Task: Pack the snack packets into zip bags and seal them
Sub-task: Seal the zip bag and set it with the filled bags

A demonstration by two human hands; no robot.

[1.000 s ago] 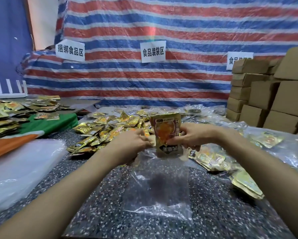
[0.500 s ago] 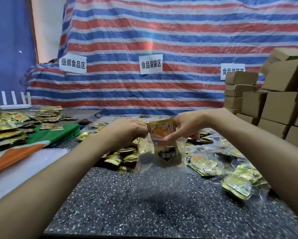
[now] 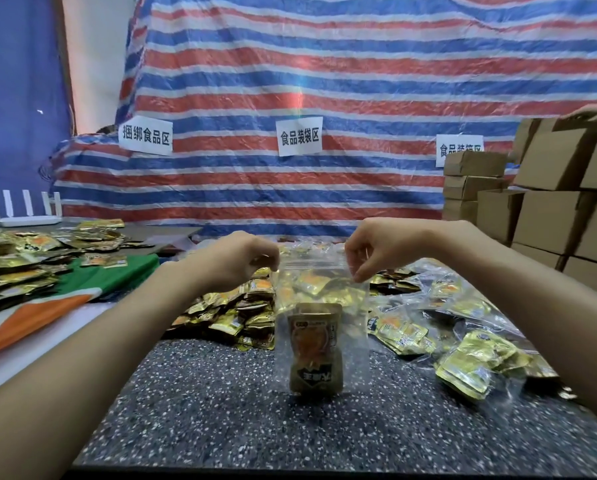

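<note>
A clear zip bag point(image 3: 354, 341) hangs upright over the speckled table point(image 3: 221, 410), its bottom near the surface. One gold-and-orange snack packet point(image 3: 316, 351) stands inside at the bottom. My left hand point(image 3: 236, 259) pinches the bag's top left corner. My right hand point(image 3: 376, 252) pinches the top right corner at the zip strip. A heap of loose gold snack packets point(image 3: 234, 313) lies behind the bag to the left.
Several filled zip bags point(image 3: 463, 351) lie at the right. More packets point(image 3: 16, 258) cover a green and orange cloth point(image 3: 93, 282) at the left. Cardboard boxes point(image 3: 553, 216) are stacked at the right. A striped tarp point(image 3: 324, 81) with paper signs hangs behind.
The packet has dropped from the bag's mouth to its bottom. Both hands moved apart to the bag's top corners and lifted it upright. The camera tilted up.
</note>
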